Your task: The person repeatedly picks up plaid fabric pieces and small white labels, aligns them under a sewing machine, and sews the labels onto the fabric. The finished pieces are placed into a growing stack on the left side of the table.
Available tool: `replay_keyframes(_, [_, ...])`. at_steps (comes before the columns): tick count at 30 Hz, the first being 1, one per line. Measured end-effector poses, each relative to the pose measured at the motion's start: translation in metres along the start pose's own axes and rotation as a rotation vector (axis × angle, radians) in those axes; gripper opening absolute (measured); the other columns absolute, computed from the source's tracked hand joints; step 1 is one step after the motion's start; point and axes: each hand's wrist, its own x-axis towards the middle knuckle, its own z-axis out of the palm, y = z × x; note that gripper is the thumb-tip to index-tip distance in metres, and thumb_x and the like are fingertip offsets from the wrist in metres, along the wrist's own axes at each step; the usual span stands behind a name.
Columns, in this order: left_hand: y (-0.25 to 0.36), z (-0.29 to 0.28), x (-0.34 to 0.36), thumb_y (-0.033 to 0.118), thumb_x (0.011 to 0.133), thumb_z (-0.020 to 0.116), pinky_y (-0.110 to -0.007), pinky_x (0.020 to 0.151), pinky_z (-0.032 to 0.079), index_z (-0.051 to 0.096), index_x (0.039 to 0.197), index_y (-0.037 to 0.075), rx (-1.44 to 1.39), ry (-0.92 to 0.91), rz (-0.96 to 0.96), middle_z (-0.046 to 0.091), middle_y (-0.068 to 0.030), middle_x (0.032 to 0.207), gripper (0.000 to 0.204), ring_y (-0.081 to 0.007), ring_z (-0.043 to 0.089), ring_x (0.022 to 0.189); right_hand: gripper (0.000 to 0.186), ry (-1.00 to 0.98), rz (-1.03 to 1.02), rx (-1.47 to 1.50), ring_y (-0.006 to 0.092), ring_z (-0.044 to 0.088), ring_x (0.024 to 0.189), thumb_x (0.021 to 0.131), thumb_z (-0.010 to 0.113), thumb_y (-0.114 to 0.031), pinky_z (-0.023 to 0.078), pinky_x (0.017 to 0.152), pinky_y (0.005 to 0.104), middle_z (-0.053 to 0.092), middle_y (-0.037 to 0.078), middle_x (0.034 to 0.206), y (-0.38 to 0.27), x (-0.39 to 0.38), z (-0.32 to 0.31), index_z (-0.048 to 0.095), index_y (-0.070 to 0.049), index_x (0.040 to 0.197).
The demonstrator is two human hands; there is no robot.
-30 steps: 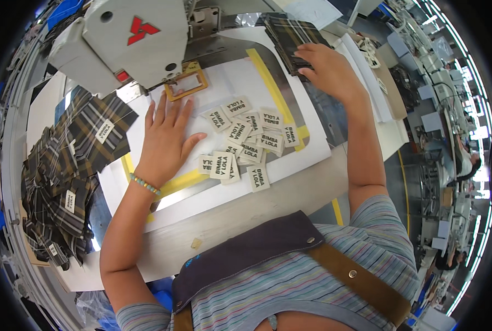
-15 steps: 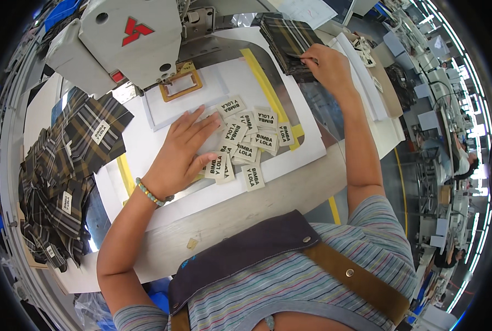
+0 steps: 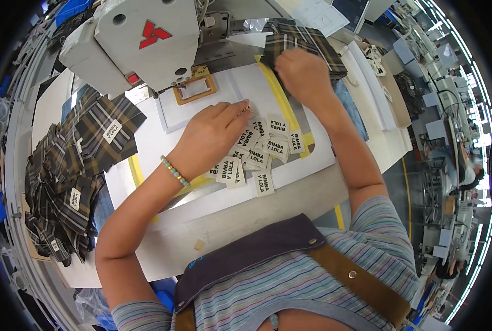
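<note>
Head cam, looking down at a sewing bench with a big white machine head at the upper left. Left hand is over the upper-left side of a loose pile of pale printed labels, fingers drawn close together. There's a little sliver of something at the fingertips, but honestly can't tell if it's actually gripping a label. Beaded bracelet on that wrist. Right hand is up by the dark plaid stack, fingers curled in and pinching a plaid piece that sticks out to the left of it; the exact fingertip contact is hidden.

Labels are overlapping every which way, mostly on a white sheet with yellow tape along its right side. Amber rectangular frame sits just beyond the left hand, near the machine. Over on the left, there's a rumpled heap of plaid pieces, a few with labels showing on them.
</note>
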Motion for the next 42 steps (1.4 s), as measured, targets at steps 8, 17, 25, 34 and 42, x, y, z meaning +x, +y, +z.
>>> replay_keyframes(8, [0.008,-0.004,-0.011,0.008,0.086,0.081,-0.038,0.085,0.061,0.072,0.118,0.0,-0.05,-0.028,-0.024,0.072,-0.0101,0.129,0.035,-0.0264,0.071,0.099,0.011,-0.273,-0.008,0.197,0.0276,0.071,0.091,0.09,0.076,-0.02,0.058,0.076,0.0416,0.073,0.004,0.092,0.055,-0.022,-0.038,0.078,-0.009,0.091])
replay_keyframes(17, [0.008,-0.002,0.02,0.004,0.088,0.078,-0.039,0.088,0.061,0.069,0.128,0.004,-0.104,0.09,-0.077,0.071,-0.0103,0.133,0.041,-0.0299,0.072,0.105,0.015,0.029,0.098,0.479,0.0263,0.073,0.09,0.094,0.075,-0.022,0.058,0.075,0.0384,0.076,0.004,0.098,-0.002,-0.005,-0.028,0.081,-0.009,0.097])
replay_keyframes(25, [-0.013,0.023,0.033,0.002,0.087,0.076,-0.04,0.087,0.06,0.067,0.131,0.006,-0.002,0.076,-0.158,0.072,-0.0105,0.122,0.045,-0.0312,0.071,0.105,0.004,-0.057,-0.253,0.302,0.0209,0.069,0.089,0.084,0.074,-0.014,0.057,0.071,0.0355,0.069,0.0,0.088,-0.043,-0.015,0.008,0.075,-0.011,0.087])
replay_keyframes(34, [-0.038,0.022,0.013,0.001,0.078,0.07,-0.039,0.078,0.058,0.072,0.101,0.004,0.223,0.019,-0.077,0.072,-0.0071,0.101,0.023,-0.0274,0.069,0.091,0.017,-0.091,-0.109,0.281,0.0224,0.069,0.095,0.08,0.08,-0.008,0.055,0.079,0.0363,0.073,0.002,0.098,-0.034,-0.029,-0.005,0.076,-0.007,0.096])
replay_keyframes(42, [-0.038,0.026,-0.011,0.004,0.08,0.072,-0.039,0.076,0.059,0.071,0.095,0.006,0.183,0.078,-0.113,0.074,-0.0071,0.093,0.016,-0.026,0.072,0.087,0.021,-0.044,-0.159,0.261,0.024,0.069,0.097,0.078,0.078,-0.003,0.055,0.084,0.0375,0.072,0.003,0.099,-0.035,-0.014,-0.007,0.073,-0.006,0.098])
